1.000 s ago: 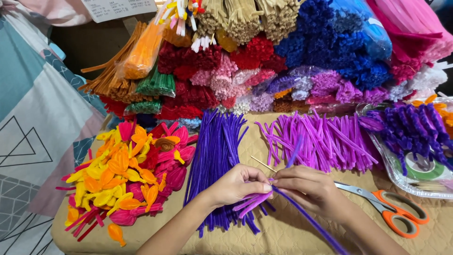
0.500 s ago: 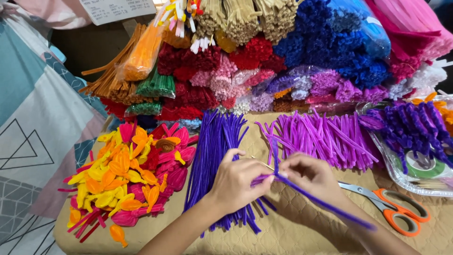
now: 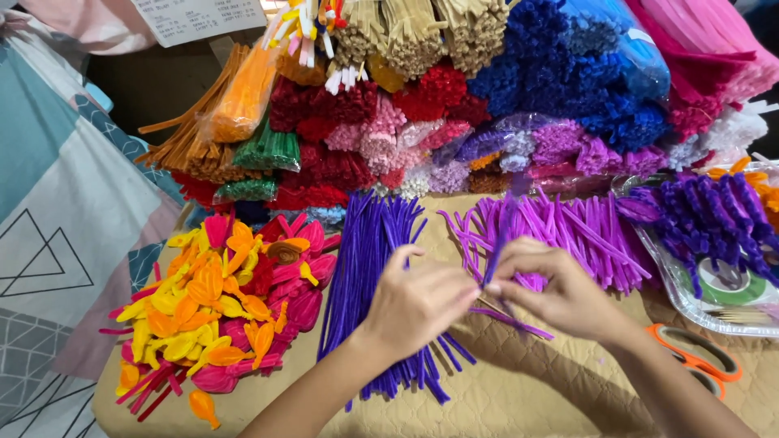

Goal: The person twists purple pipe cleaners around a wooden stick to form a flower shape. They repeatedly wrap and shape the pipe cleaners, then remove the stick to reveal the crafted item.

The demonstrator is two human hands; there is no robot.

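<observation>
Landmark taken: the dark purple stem bundle (image 3: 369,276), laid lengthwise on the quilted tan cloth (image 3: 519,389).

Surroundings. Left of the bundle, a heap of pink, yellow and orange petal pieces (image 3: 219,308) is seen. Right of it, a spread of lighter violet stems (image 3: 560,235) is fanned out. Behind it, a wall of stacked fuzzy stem packs (image 3: 454,105) in orange, green, red, pink, blue and tan is piled. Far right of the bundle, orange-handled scissors (image 3: 698,361) are partly covered by the right forearm. The near half of the bundle is hidden under the left hand and wrist.

Containers. Far right of the bundle, a clear plastic tray (image 3: 690,304) is set; curled purple pieces (image 3: 706,219) and a green tape roll (image 3: 730,288) are held in it.

Hands. The left hand (image 3: 418,304) is closed, resting over the bundle's right edge, fingertips pinched at one violet stem (image 3: 507,316). The right hand (image 3: 560,292), just right of the bundle, is likewise pinched on the same stem; the two hands meet at the fingertips. One end of the stem is carried upward past the right hand, the other trails low to the right across the cloth. A thin pale stick is glimpsed beneath the fingertips; its grip cannot be told.

Change from half a second back. The stem's long tail, then stretched far toward the scissors, is now shorter and bent upward. The left thumb is now lifted clear.
</observation>
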